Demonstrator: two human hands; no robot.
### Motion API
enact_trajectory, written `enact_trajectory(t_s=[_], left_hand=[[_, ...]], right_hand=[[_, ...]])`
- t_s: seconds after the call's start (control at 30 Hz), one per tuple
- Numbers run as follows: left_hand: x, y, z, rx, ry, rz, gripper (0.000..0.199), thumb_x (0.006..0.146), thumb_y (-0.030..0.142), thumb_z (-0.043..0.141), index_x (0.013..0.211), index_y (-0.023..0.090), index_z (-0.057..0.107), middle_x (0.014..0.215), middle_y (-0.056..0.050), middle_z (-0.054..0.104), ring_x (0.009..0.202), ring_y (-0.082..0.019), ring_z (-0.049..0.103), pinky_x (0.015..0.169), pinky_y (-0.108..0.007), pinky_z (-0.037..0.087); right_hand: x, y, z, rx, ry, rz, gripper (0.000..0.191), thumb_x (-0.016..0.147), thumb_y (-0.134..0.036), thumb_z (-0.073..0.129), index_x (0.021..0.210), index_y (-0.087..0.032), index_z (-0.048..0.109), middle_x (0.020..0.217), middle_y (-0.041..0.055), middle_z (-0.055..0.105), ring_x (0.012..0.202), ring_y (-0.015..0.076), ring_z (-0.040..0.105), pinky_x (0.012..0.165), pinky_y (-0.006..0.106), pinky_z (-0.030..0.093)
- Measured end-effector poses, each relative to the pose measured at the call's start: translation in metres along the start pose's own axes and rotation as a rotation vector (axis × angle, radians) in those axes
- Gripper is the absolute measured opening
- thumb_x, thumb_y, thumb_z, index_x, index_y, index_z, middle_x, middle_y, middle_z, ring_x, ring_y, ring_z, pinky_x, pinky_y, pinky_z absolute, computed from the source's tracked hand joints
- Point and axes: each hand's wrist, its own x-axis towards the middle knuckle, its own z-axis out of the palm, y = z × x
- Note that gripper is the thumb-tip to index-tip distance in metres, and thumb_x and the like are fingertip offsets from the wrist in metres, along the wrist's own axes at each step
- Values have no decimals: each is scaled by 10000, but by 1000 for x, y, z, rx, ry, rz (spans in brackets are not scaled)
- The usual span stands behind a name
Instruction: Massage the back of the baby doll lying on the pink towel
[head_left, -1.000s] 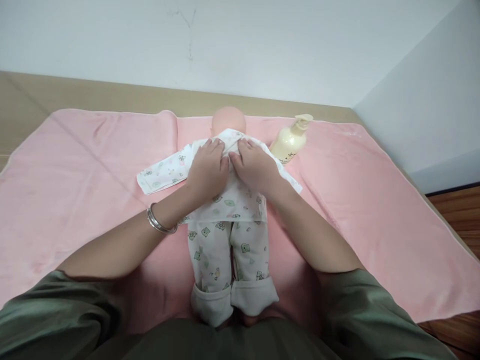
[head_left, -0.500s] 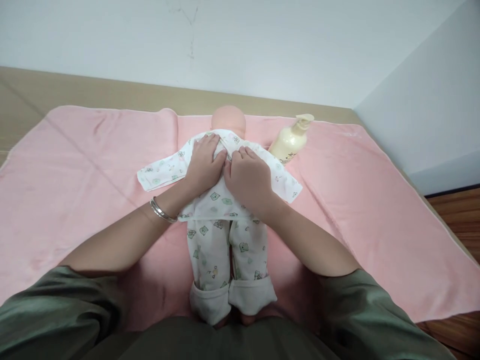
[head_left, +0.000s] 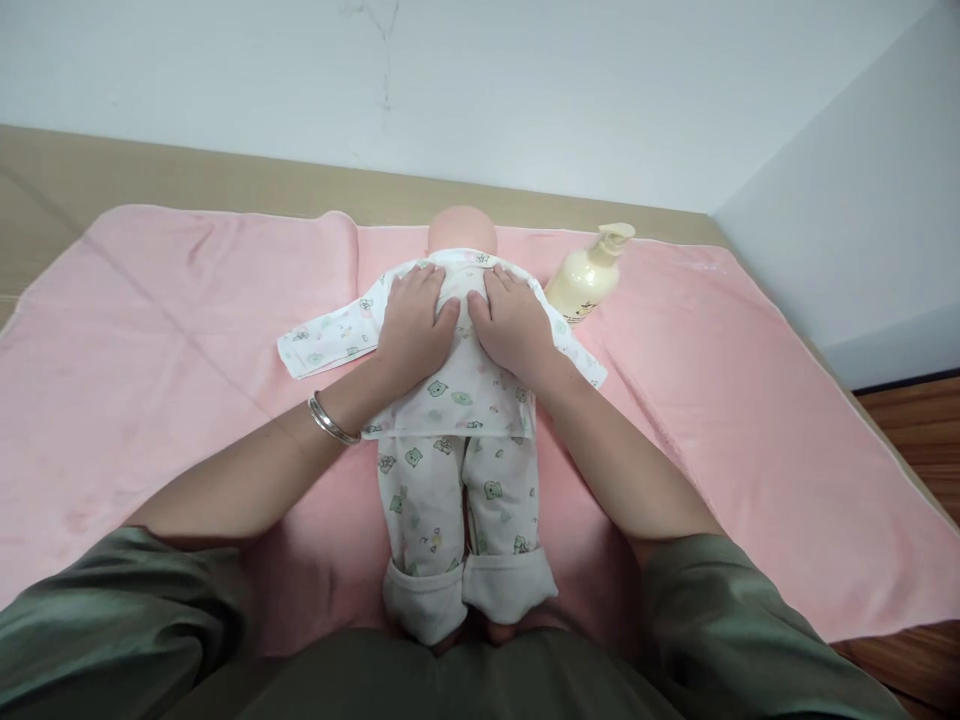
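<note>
A smooth, bald, pinkish doll [head_left: 463, 229] lies lengthwise before the person on a wide pink plush cloth [head_left: 757, 430], head away and turned-up trouser cuffs nearest; no face shows, so it appears to lie face down, which leaves its back uppermost. The left hand [head_left: 415, 325], below a silver metal bangle [head_left: 330, 420], and the right hand [head_left: 517, 322] rest flat on the upper back of its white cotton shirt with small green animal prints [head_left: 461, 395], fingers pointing towards the head, thumbs apart and angled inward; neither grips anything. Their mirrored placing probably spreads the touch evenly about the spine. The matching white printed trousers [head_left: 499, 485] lie straight, and the shirt's sleeves slant outward, leaving the back unobstructed. A cream pump bottle [head_left: 586, 278] stands just beyond the right-hand sleeve, seemingly set aside yet within reach. The cloth likely cushions the doll against the tan tabletop [head_left: 225, 170].
</note>
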Motion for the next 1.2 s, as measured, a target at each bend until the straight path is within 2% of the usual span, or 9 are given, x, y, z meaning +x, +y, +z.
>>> enact_trajectory(t_s=[0.17,0.33,0.43,0.53,0.7,0.8,0.9,1.03,1.2], left_hand=[[-9,7,2,45,53,94,604,1001,300,304,1466,0,543,1573,-225,511,1523,-365,422,1328,-548,289],[-1,3,-4,46,52,93,593,959,298,349,1411,2,592,1511,-218,576,1460,-355,492,1298,-524,349],[10,-6,-8,-8,36,8,515,947,313,372,1326,96,646,1435,-180,643,1380,-332,565,1265,-516,407],[14,-9,-9,-30,40,-20,462,954,311,363,1262,151,667,1383,-158,675,1323,-323,604,1227,-522,446],[-6,6,0,25,59,41,572,986,307,344,1442,28,547,1558,-235,523,1511,-355,441,1317,-560,302],[-24,19,3,-13,42,68,585,979,278,375,1502,48,503,1648,-197,428,1587,-340,335,1351,-564,231],[-28,24,1,-118,22,21,590,954,219,381,1504,50,513,1654,-167,434,1595,-300,338,1369,-527,221],[-8,9,-5,-243,44,-55,546,927,198,405,1423,86,605,1579,-140,542,1530,-268,454,1356,-453,303],[10,-15,-1,-317,122,-154,477,914,239,456,1343,209,662,1555,-65,580,1499,-262,492,1346,-477,326]], right_hand=[[3,1,-10,-5,-158,-50,657,1093,-359,321,1626,24,283,1711,218,271,1624,346,234,1358,529,187],[-20,-25,0,2,31,57,581,1065,-270,365,1573,8,416,1646,202,423,1580,356,337,1345,558,224],[-38,-41,4,18,39,24,600,1042,-261,425,1584,-3,408,1665,192,394,1602,339,303,1350,513,250],[-39,-40,3,37,37,-9,579,1045,-272,424,1568,-26,449,1645,167,438,1590,322,334,1341,486,285],[-7,-11,4,99,-8,-16,612,1060,-307,384,1597,-11,379,1693,173,346,1618,320,264,1357,507,220],[7,0,3,120,-32,-5,623,1053,-326,382,1605,-39,363,1716,164,296,1628,337,227,1349,573,189],[4,-5,1,76,-50,10,634,1055,-305,367,1620,-19,319,1723,177,270,1632,333,215,1351,580,173],[-23,-29,-2,-76,-47,1,620,1064,-255,348,1620,17,304,1702,213,305,1616,356,254,1347,564,218],[-51,-50,-3,-236,-31,-85,592,1069,-234,347,1579,67,368,1636,293,382,1556,433,360,1282,565,358]])
